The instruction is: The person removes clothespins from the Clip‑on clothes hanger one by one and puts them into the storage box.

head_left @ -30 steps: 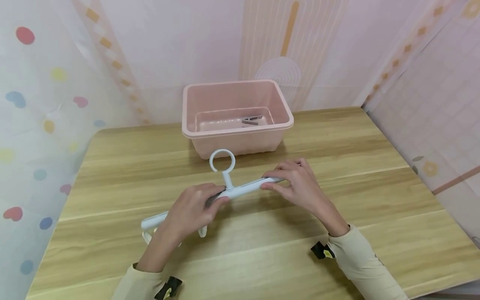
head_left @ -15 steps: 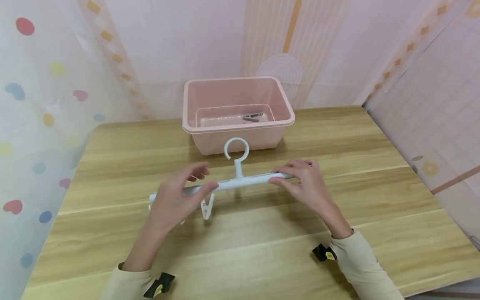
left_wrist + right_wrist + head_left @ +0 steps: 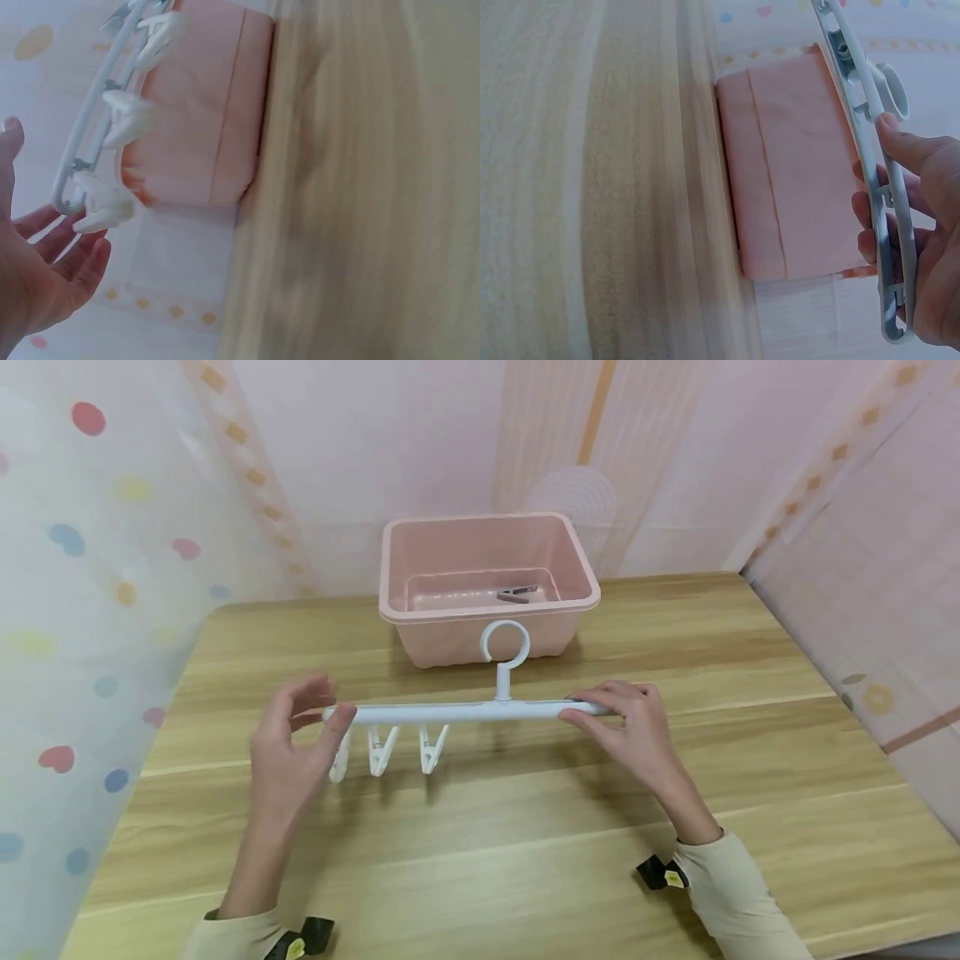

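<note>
A white clip hanger (image 3: 465, 712) with a ring hook (image 3: 505, 643) is held level above the wooden table (image 3: 525, 827). Three white clips (image 3: 381, 752) hang from its left half. My right hand (image 3: 576, 706) pinches the bar's right end between thumb and fingers. My left hand (image 3: 330, 703) stands at the bar's left end, fingers spread and relaxed, only the thumb tip touching the bar. The left wrist view shows the open palm (image 3: 52, 255) below the hanger's end (image 3: 67, 199) and its clips (image 3: 105, 202). In the right wrist view the fingers (image 3: 922, 225) curl round the bar (image 3: 862, 127).
A pink plastic tub (image 3: 487, 610) stands at the back of the table, just behind the hanger, with one grey clip (image 3: 516, 594) on its bottom. Patterned curtains close in the left, back and right sides.
The hanger has risen off the table, levelled out and shifted right. My left hand let go of the bar's middle, slid to its left end and opened. The clips now hang free.
</note>
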### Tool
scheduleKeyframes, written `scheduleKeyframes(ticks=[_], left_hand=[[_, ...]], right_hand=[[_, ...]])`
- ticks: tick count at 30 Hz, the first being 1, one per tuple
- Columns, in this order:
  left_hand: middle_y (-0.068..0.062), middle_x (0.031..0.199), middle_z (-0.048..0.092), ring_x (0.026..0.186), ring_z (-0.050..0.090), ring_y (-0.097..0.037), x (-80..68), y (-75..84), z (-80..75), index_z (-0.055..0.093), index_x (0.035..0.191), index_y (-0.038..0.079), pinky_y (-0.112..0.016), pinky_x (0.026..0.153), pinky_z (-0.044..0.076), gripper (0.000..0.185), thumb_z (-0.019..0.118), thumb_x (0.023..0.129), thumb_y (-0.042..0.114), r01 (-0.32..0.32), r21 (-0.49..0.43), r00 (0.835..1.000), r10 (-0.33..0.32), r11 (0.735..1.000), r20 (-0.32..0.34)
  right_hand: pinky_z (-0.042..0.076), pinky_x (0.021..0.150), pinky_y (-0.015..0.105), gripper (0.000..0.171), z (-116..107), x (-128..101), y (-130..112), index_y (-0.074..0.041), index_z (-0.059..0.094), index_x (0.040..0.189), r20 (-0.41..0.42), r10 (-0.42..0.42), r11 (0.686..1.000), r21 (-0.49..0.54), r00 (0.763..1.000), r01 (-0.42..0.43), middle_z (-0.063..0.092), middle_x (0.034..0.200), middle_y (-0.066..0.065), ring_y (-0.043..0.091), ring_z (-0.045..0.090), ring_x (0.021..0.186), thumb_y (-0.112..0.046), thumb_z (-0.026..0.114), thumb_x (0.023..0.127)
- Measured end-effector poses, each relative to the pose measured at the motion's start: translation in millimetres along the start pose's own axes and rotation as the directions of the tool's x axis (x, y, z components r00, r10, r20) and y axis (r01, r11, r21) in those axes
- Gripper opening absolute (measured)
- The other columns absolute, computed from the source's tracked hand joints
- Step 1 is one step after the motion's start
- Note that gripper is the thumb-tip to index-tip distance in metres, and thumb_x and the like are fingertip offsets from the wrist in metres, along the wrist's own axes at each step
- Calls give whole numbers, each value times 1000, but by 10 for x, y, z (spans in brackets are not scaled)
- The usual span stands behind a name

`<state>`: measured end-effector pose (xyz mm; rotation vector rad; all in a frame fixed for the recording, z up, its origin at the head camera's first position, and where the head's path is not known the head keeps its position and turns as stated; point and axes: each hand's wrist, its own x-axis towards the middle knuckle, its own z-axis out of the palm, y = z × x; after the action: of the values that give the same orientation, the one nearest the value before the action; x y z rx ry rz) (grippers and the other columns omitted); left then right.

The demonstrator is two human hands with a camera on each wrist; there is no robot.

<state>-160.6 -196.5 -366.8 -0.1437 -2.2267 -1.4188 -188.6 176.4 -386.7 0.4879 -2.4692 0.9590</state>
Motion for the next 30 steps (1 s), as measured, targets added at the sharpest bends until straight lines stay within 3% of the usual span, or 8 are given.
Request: scheduleKeyframes(ticks=[3,7,13,17,24,30], left_hand=[[16,114,61,107,60,-5,-68,-17,18,55,133,5,-10,88,48,40,68,96,13,135,-68,991,-136,989,-5],[12,112,63,105,61,-5,-120,-27,28,51,135,5,-9,85,49,40,64,98,14,273,-185,962,-274,944,19],[17,102,68,95,65,1,-160,-28,13,52,130,15,-11,81,53,34,64,99,24,412,-184,911,-395,892,121],[17,96,70,87,66,1,-158,-30,9,53,125,16,-13,79,55,33,68,97,18,433,-218,900,-405,875,164],[21,92,69,88,65,4,-142,-38,41,56,126,-3,-11,79,53,38,71,93,9,399,-196,908,-356,896,223],[16,87,70,79,66,3,-165,-26,11,66,113,0,-13,73,55,25,72,93,14,390,-159,909,-352,907,223]], right_hand=[[30,86,34,22,0,-9,12,-16,81,99,-9,27,1000,1,1000,-27,76,88,1,18,63,85,-24,85,79],[30,86,34,22,9,-6,13,-15,81,99,-28,45,999,6,999,-45,76,88,3,19,63,85,-24,85,79],[30,87,35,24,18,-2,24,-12,80,99,-47,69,998,10,997,-69,77,91,6,22,65,88,-23,86,78],[30,88,35,25,22,0,25,-12,80,100,-47,90,996,22,995,-89,77,92,6,22,65,89,-24,85,79],[29,89,35,26,41,-6,45,-12,80,101,-55,115,993,47,992,-112,76,93,6,22,65,89,-24,85,79],[27,87,34,26,39,-28,29,-13,80,103,-46,114,992,50,992,-112,76,93,5,20,64,89,-25,85,80]])
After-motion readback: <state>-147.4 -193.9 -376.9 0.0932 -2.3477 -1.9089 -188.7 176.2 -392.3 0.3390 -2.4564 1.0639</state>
